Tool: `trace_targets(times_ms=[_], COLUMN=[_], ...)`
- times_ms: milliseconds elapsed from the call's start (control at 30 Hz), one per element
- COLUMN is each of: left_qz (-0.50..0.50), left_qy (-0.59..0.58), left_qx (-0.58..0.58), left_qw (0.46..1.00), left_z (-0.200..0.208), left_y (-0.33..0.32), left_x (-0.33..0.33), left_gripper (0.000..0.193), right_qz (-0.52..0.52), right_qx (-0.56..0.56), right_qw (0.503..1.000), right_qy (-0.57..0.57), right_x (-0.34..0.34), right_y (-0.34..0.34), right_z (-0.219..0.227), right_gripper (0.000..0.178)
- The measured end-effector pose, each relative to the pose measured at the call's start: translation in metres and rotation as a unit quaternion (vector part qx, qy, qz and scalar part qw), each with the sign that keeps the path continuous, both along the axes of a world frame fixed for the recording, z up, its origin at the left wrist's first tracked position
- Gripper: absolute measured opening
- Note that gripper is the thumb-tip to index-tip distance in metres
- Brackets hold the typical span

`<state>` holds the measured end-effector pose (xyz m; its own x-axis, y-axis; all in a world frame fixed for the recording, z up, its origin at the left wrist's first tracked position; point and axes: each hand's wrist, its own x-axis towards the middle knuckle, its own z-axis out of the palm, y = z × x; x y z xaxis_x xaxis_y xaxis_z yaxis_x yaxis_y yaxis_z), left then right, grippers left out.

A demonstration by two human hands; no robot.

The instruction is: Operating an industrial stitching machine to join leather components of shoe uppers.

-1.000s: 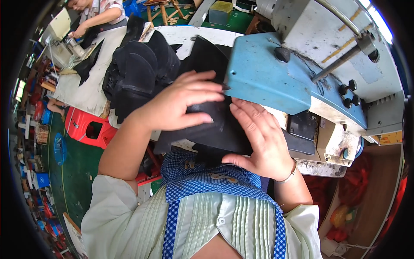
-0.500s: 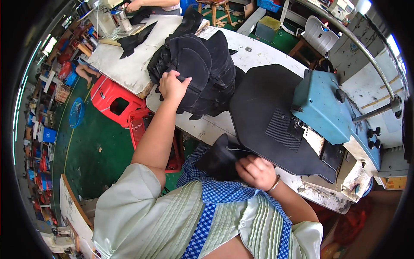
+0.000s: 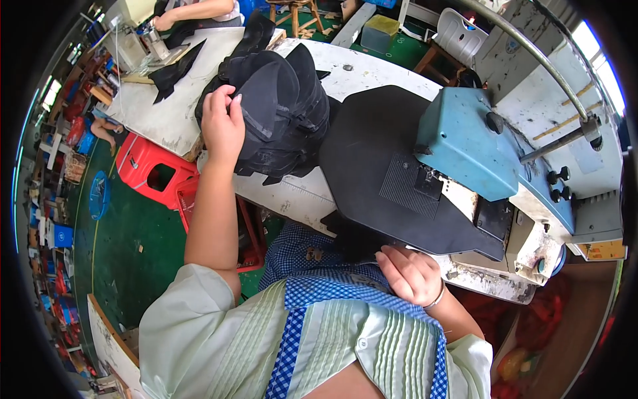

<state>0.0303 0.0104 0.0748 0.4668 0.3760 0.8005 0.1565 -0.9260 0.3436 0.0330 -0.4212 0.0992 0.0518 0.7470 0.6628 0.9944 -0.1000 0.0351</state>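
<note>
A heap of black cut shoe-like pieces point(image 3: 282, 110), curved and layered, lies on the white table left of the machine. My left hand point(image 3: 223, 130) is at the heap's left edge, fingers up and slightly apart, touching the upper piece without visibly pinching it. My right hand point(image 3: 413, 276) is low, by the front edge of the black machine plate, its fingers curled. Next to its fingertips a dark black piece point(image 3: 355, 243) hangs over my lap, partly in shadow; the hand's grip on it is partly hidden.
A blue-headed machine point(image 3: 465, 139) with a wide black plate point(image 3: 372, 133) stands at right. Left are a red plastic stool point(image 3: 143, 166) and a blue basket point(image 3: 99, 195) on the green floor. Another person's arm point(image 3: 193, 12) works at a sewing machine point(image 3: 143, 46) behind the heap.
My view has swung right. My left hand has loosened from the heap's top piece and moved slightly left. The black piece at my right hand has shifted under the machine plate's front edge.
</note>
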Motion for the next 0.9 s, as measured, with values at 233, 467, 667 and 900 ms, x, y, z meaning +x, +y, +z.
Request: trace_targets(times_ms=[233,467,667,900], left_qz=[-0.44,-0.467,-0.425,-0.447], left_qy=[0.133,0.247,0.329,0.34], left_qx=[-0.13,-0.12,0.079,0.05], left_qw=[0.879,0.841,0.84,0.826], left_z=[0.119,0.09,0.092,0.097], left_y=[-0.122,-0.169,-0.205,-0.198], left_x=[-0.049,-0.034,-0.015,-0.001], left_gripper=[0.022,0.026,0.052,0.049], right_qz=[-0.071,-0.163,-0.171,-0.167], right_qx=[0.213,-0.014,-0.03,-0.023], right_qw=[0.968,0.984,0.977,0.974], right_qy=[-0.116,0.066,0.124,0.15], right_x=[0.032,0.038,0.047,0.053], right_y=[0.029,0.01,0.011,0.012], right_z=[0.036,0.053,0.048,0.047], right_gripper=[0.058,0.044,0.037,0.037])
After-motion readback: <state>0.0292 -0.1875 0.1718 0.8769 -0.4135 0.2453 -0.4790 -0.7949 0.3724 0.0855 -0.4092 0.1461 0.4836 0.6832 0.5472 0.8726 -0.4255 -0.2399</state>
